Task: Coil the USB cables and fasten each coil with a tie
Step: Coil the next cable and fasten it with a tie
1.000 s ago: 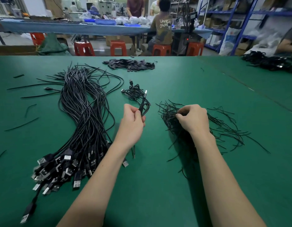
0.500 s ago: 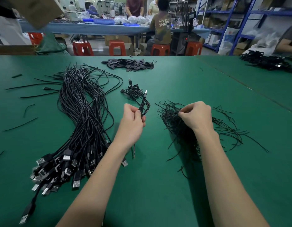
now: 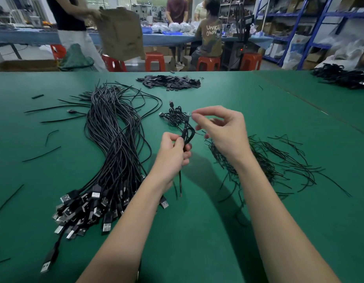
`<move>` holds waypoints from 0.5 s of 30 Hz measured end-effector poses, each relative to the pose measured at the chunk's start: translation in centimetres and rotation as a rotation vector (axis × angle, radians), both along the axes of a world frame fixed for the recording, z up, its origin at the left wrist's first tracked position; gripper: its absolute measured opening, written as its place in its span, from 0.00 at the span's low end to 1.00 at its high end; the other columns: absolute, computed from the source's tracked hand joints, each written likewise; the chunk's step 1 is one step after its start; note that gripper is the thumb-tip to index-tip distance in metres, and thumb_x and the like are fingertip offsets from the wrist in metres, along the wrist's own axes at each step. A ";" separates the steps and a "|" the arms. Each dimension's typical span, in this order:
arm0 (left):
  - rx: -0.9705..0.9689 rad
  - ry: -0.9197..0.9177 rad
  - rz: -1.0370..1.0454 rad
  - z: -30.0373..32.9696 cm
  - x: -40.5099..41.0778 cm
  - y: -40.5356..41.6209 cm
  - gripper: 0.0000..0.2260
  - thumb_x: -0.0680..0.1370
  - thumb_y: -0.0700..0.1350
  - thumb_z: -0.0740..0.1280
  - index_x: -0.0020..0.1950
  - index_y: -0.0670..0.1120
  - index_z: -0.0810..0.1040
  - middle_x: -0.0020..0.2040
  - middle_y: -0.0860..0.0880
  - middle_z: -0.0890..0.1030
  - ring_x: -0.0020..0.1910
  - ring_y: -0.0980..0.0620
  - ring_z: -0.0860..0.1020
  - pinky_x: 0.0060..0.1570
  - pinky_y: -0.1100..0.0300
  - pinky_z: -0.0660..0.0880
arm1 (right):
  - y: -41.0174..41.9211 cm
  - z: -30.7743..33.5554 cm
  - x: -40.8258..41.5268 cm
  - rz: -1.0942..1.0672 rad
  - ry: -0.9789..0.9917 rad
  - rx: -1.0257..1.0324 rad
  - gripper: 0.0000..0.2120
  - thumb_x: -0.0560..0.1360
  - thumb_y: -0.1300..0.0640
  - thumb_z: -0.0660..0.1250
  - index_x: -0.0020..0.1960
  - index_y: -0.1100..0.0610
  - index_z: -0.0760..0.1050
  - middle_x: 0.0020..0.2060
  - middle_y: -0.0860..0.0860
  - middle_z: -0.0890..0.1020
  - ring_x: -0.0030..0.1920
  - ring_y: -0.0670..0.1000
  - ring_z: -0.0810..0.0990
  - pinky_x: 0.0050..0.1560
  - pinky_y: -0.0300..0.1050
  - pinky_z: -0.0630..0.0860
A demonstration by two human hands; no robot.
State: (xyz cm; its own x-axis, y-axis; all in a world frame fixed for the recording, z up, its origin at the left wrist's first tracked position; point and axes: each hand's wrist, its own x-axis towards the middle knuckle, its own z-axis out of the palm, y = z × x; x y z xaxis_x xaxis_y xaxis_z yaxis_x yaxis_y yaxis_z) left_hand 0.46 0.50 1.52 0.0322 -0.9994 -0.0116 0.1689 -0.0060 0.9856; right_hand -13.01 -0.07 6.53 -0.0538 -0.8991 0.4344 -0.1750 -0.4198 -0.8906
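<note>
Pinching coiled cable (image 3: 187, 135) upright in your left hand (image 3: 173, 152) keeps loops bunched; right hand (image 3: 222, 131) pinches tie, barely visible, ready for wrapping.

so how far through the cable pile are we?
Early. Done: only a small heap of coiled cables beyond the hands. In hand: left hand grips one folded cable coil; right hand is raised beside it, seemingly pinching a tie, too thin to confirm. Left: the big bundle of loose cables, with ties at right.
</note>
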 end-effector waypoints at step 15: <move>0.198 -0.044 -0.358 2.5 0.7 1.4 0.04 0.85 0.37 0.55 0.51 0.43 0.64 0.35 0.46 0.72 0.27 0.56 0.64 0.24 0.66 0.56 | -0.8 -2.6 2.7 -0.343 0.184 -0.279 0.04 0.72 0.51 0.78 0.45 0.43 0.87 0.34 0.43 0.70 0.34 0.44 0.70 0.35 0.40 0.66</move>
State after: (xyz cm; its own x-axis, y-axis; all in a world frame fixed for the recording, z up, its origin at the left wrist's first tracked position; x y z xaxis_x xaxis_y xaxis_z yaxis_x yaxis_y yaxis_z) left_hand 1.17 1.90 4.01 -0.3124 -0.9263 -0.2108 0.0793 -0.2466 0.9659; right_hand -10.28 -0.87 3.90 -0.2265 -0.6908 0.6866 -0.4894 -0.5288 -0.6934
